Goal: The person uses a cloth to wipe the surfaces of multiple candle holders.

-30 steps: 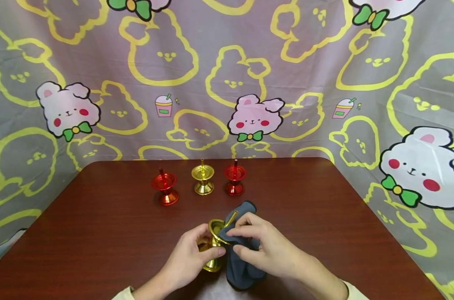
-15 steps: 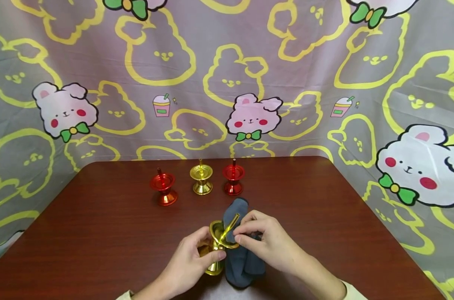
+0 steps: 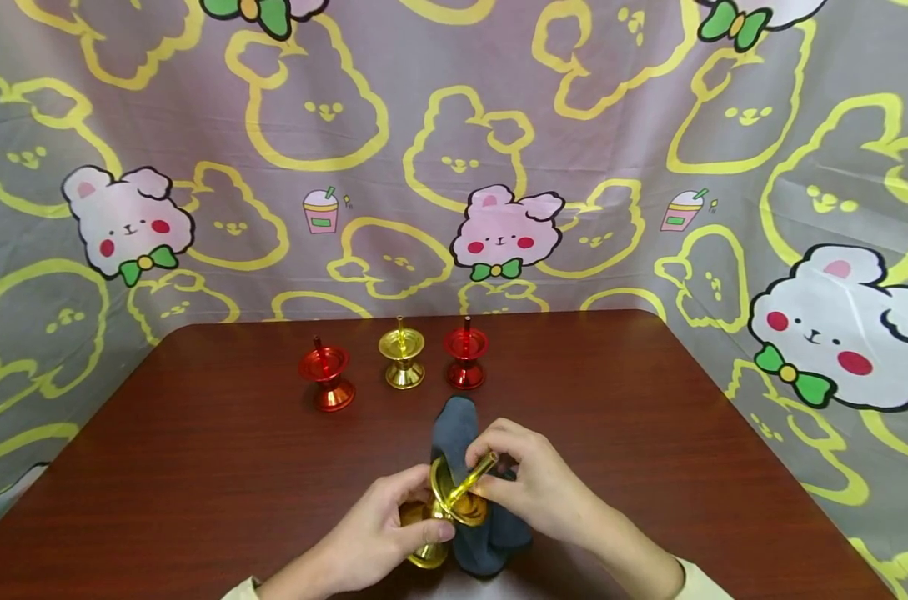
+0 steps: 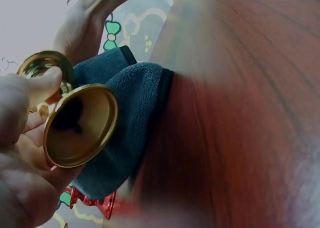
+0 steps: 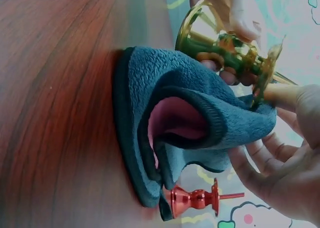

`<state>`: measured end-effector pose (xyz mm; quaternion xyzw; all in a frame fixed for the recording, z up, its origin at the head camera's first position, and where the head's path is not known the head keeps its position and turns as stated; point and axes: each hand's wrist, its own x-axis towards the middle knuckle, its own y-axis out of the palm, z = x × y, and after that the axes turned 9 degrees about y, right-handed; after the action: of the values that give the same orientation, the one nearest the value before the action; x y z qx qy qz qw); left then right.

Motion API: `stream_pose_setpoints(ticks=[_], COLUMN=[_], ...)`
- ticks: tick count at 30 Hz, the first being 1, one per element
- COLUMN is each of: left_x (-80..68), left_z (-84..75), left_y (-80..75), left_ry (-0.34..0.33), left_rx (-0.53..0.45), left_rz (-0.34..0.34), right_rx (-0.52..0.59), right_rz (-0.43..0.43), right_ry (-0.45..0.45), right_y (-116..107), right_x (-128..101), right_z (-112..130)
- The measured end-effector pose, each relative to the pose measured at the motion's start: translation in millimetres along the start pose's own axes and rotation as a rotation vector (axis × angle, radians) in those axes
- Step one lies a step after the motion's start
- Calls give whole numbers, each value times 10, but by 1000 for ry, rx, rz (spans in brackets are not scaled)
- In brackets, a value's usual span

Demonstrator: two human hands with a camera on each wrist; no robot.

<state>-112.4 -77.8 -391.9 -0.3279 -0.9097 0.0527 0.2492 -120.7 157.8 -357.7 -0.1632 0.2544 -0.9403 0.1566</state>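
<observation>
My left hand (image 3: 382,521) grips a shiny gold candlestick (image 3: 427,556) around its waist, thumb on the near side. It is tilted so that its dish and central tube lean to the right. The left wrist view looks into the hollow of its base (image 4: 85,123). My right hand (image 3: 532,475) pinches a dark blue-grey cloth (image 3: 454,425) at the dish's rim, behind the tube. In the right wrist view the cloth (image 5: 195,78) hangs in folds below the fingers, with a pink patch inside. The right fingertips are partly hidden by the dish and cloth.
Towards the back of the brown table (image 3: 213,467) stand a red candlestick (image 3: 326,375), a gold one (image 3: 403,358) and another red one (image 3: 466,358), all upright. A patterned curtain (image 3: 393,108) hangs behind the table.
The held candlestick has tipped further right and moved slightly towards me. The right hand has shifted the cloth from the dish's near rim to behind the tube. The cloth's upper end has swung left.
</observation>
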Motion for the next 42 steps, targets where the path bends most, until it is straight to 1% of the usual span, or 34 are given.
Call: stream_pose_setpoints(ticks=[2,4,7,11,14,18,22,26,29,32,34,37,40,42], left_x=[6,12,24,34,38,44,58,76,87,85,72,43,22,14], left_z=[-4,-13,-21,-19,-12,-4,9,22,18,7,11,43,88,109], left_y=[7,9,1,-3,18,65,104,113,87,32,-11,-59,-81,-85], left_ry=[-10,-32,-54,-67,-97,-141,-156,-166,-172,-165,-143,-76,-10,9], left_rx=[-24,-29,-13,13,36,88,147,201,214,140,44,-112,-253,-344], left_rz=[-1,-17,-51,-93,-129,-188,-236,-250,-218,-142,-74,10,49,59], right_rx=[6,20,51,59,-16,-128,-161,-152,-122,-64,-16,57,124,147], right_rz=[-4,3,18,48,56,45,30,22,32,52,66,98,130,146], right_ry=[-1,14,20,-11,-15,10,41,61,66,73,84,118,158,165], right_y=[14,14,-10,-54,-65,-36,0,7,-10,-45,-74,-110,-127,-126], right_x=[9,11,11,8,-7,-33,-61,-87,-94,-88,-79,-67,-66,-65], right_z=[3,4,6,21,40,83,137,155,120,58,16,-37,-65,-72])
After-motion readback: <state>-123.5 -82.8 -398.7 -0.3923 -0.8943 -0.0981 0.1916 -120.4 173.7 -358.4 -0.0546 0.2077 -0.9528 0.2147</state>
